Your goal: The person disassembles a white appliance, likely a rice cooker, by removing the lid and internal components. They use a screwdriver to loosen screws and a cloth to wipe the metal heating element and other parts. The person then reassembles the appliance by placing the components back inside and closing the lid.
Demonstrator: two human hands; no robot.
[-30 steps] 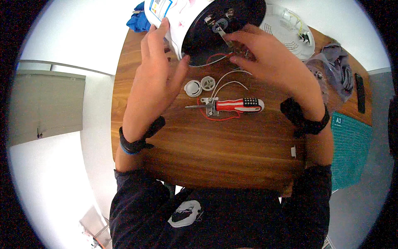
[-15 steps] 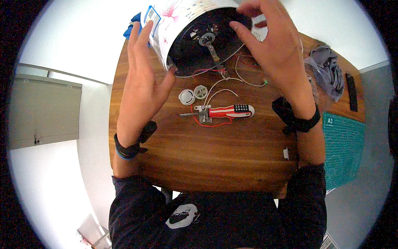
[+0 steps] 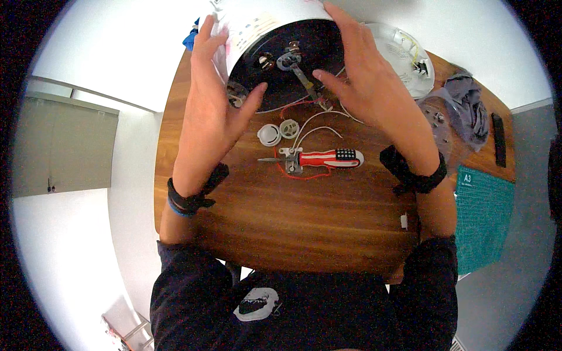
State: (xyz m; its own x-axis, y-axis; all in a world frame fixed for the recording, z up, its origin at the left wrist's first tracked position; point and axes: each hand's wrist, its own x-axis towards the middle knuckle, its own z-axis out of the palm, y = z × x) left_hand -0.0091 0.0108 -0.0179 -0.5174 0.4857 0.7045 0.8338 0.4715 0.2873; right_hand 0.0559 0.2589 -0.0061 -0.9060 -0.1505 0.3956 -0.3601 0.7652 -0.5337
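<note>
A: Largest first. What is filling the frame?

B: A round wooden table (image 3: 304,234), running from upper centre to lower centre. At its far edge, top centre, a big white drum-shaped appliance (image 3: 275,23) is lying with its dark underside (image 3: 304,52) facing the camera, metal fittings and wires showing on it.

A: Hands?

B: Left hand (image 3: 213,99) is pressing flat against the drum's left side, fingers spread, thumb reaching onto the dark underside. Right hand (image 3: 366,88) is lying open against the right side, fingers splayed. Both are cradling the drum, palms open, neither clenched. Black bands are sitting on both wrists.

A: Any labels or signs?

B: A pale label with pinkish marks is wrapping the drum's white wall at upper left, partly under the left fingers. A green cutting mat (image 3: 483,222) is lying at right, carrying a small white corner tag.

A: Smaller things?

B: A white round cover (image 3: 404,52) is resting at upper right, a grey cloth (image 3: 468,111) beside it. Centre of the table: a red-and-white screwdriver (image 3: 325,158) is lying across a red wire, near two small white caps (image 3: 278,131) just above. A blue scrap (image 3: 190,40) is peeking out at upper left.
</note>
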